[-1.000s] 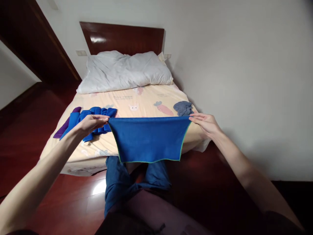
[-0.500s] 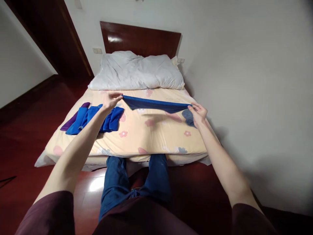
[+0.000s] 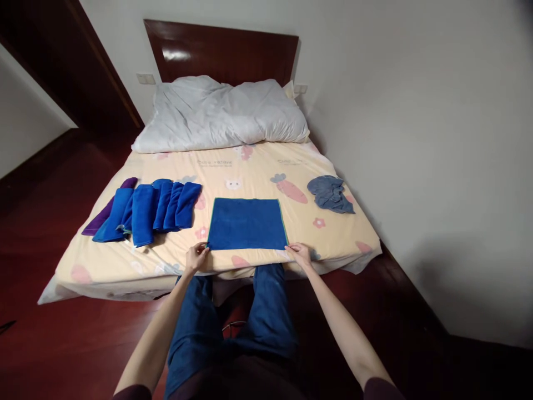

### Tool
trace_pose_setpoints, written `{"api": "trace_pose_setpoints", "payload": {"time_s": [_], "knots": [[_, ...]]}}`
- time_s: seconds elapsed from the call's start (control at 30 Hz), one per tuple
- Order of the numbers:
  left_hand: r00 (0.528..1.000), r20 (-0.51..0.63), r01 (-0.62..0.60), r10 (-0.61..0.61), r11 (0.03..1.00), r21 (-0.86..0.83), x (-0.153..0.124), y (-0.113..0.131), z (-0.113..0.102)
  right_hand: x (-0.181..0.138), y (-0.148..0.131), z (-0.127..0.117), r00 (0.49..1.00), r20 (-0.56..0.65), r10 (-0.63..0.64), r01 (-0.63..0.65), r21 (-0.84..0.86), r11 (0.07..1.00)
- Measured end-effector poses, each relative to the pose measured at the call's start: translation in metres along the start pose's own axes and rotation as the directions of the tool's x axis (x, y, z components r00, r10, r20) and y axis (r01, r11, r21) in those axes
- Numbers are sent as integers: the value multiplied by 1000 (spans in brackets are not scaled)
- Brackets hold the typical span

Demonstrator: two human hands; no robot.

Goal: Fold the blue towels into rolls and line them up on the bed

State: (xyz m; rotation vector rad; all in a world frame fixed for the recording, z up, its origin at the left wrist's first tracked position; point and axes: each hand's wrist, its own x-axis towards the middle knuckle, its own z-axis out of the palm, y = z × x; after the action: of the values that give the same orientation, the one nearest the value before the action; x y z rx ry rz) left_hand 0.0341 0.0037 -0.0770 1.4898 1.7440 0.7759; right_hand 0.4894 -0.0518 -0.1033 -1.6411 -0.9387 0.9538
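Observation:
A blue towel with thin green edging lies flat and smooth on the bed, close to its front edge. My left hand pinches the near left corner. At the near right corner, my right hand has its thumb and fingers closed on the cloth. To the left, several folded or rolled blue towels lie side by side, with a purple towel at the outer end. A crumpled grey-blue cloth sits on the right side of the bed.
The bed has a yellow sheet printed with carrots and flowers. A grey-white quilt is bunched at the far end, before the dark wooden headboard. A white wall runs along the right.
The blue towel, held stretched in the air before, now lies spread on the bed. Both hands have come down and nearer to me, still at its corners.

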Motion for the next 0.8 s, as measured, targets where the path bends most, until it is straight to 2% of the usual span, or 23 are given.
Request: {"api": "trace_pose_setpoints", "payload": {"time_s": [0.07,0.2,0.43,0.53,0.67,0.8], "knots": [[999,-20,25,-26,999,-39,3,-4,2,4,2,1,998,-56,17,-17,-3,1000],[998,-33,48,-51,996,-77,4,-7,-8,7,-6,-7,994,-77,75,-77,-22,997],[997,77,3,7,992,-129,-38,-35,-24,-25,-1,-26,996,-41,81,-82,-13,997],[998,66,-11,16,998,-67,-54,-44,-28,-34,8,-30,995,-32,90,-90,1,996],[996,82,-24,25,1000,-11,-66,-44,-29,-39,14,-29,987,-11,163,-162,23,986],[992,117,63,-43,983,-171,-68,-38,-21,-43,9,-23,976,-55,213,-209,65,976]]}}
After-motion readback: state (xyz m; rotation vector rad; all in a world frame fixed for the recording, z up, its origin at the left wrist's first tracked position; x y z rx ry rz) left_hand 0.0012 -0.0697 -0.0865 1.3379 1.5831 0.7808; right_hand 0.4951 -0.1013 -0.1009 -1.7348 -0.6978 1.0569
